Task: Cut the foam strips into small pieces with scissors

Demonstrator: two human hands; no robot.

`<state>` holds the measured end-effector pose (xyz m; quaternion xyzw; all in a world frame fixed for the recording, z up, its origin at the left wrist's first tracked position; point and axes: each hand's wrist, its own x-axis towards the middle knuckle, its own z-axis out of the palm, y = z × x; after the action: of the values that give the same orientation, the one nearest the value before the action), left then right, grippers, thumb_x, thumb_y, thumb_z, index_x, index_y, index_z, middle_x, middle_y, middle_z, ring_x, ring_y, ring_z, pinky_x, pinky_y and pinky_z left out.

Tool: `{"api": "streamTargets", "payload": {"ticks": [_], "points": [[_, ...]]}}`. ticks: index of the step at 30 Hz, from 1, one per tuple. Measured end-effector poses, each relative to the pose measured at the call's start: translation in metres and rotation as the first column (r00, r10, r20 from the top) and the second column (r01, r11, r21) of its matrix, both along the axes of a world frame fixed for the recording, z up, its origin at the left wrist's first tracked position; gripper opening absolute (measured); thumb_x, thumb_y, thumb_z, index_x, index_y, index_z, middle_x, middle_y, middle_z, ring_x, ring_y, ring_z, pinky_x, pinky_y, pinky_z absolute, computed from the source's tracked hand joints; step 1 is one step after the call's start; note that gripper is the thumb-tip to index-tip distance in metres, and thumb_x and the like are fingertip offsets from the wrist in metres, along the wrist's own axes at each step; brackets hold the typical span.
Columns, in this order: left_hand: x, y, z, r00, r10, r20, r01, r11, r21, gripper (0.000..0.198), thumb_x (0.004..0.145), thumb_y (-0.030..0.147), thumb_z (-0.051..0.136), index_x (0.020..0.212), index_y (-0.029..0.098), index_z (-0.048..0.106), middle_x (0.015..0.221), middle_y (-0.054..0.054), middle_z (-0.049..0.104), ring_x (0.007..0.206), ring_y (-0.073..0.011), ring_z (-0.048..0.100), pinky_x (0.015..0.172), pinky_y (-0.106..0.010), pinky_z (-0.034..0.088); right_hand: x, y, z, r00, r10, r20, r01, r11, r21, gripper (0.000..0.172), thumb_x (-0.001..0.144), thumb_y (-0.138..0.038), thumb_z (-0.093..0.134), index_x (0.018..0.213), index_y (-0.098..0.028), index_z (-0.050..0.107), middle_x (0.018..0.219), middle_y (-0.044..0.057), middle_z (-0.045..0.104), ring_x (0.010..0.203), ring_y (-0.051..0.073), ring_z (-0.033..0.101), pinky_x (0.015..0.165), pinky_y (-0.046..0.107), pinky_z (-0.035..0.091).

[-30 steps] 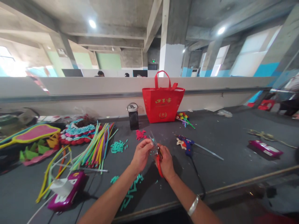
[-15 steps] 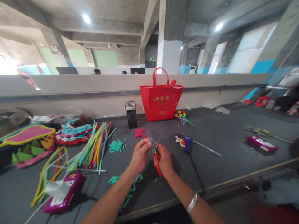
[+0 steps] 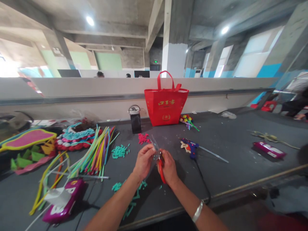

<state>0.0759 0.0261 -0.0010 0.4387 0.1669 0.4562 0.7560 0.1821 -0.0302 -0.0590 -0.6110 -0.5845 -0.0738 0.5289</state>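
My right hand [image 3: 168, 167] is closed around red-handled scissors [image 3: 162, 171], whose blades point up and away from me. Close beside them, my left hand [image 3: 145, 162] pinches thumb against fingers at the blades; what lies in that pinch is too small to make out. Short teal pieces [image 3: 120, 151] are heaped beyond my left hand, with a small pile of short pink-red pieces [image 3: 143, 138] further back. More teal pieces [image 3: 131, 205] lie partly hidden under my left forearm.
Left of my hands is a bundle of coloured pipe cleaners [image 3: 97, 150], with a purple tissue pack [image 3: 66, 200] nearer. A blue glue gun [image 3: 191, 147] with its cord lies on the right. A red bag [image 3: 166, 107] and a dark bottle [image 3: 135, 122] stand at the back.
Both hands hold almost the same place and grip. The scissor blades appear slightly further apart; the view has shifted a little.
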Motion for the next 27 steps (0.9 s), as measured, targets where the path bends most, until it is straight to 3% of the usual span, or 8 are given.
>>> {"api": "streamTargets", "payload": {"ticks": [19, 23, 27], "points": [[0.0007, -0.0007, 0.0028, 1.000, 0.020, -0.024, -0.019, 0.999, 0.044, 0.009, 0.070, 0.022, 0.071, 0.071, 0.016, 0.065, 0.071, 0.001, 0.059, 0.067, -0.0100, 0.052, 0.070, -0.023, 0.041, 0.0011, 0.0008, -0.0022, 1.000, -0.028, -0.012, 0.028, 1.000, -0.008, 0.038, 0.078, -0.013, 0.048, 0.115, -0.016, 0.055, 0.100, 0.009, 0.066, 0.093, 0.021, 0.063, 0.082, 0.034, 0.052], [0.0010, 0.0000, 0.0002, 0.989, 0.119, -0.089, -0.106, 0.985, 0.136, 0.010, 0.070, 0.024, 0.070, 0.070, 0.017, 0.064, 0.073, 0.000, 0.059, 0.069, -0.0111, 0.052, 0.073, -0.025, 0.041, 0.0051, 0.0026, -0.0045, 0.997, -0.060, -0.057, 0.062, 0.998, 0.029, 0.034, 0.082, -0.018, 0.047, 0.115, -0.017, 0.055, 0.101, 0.009, 0.066, 0.092, 0.020, 0.064, 0.082, 0.035, 0.052], [-0.0007, 0.0055, -0.0061, 0.927, 0.287, -0.243, -0.196, 0.920, 0.339, 0.010, 0.071, 0.025, 0.068, 0.069, 0.017, 0.061, 0.071, 0.001, 0.057, 0.067, -0.0114, 0.050, 0.067, -0.024, 0.039, 0.0081, 0.0026, 0.0006, 0.984, -0.098, -0.147, 0.107, 0.992, 0.059, 0.027, 0.086, -0.025, 0.047, 0.110, -0.017, 0.057, 0.101, 0.009, 0.067, 0.091, 0.020, 0.065, 0.083, 0.035, 0.052]]}}
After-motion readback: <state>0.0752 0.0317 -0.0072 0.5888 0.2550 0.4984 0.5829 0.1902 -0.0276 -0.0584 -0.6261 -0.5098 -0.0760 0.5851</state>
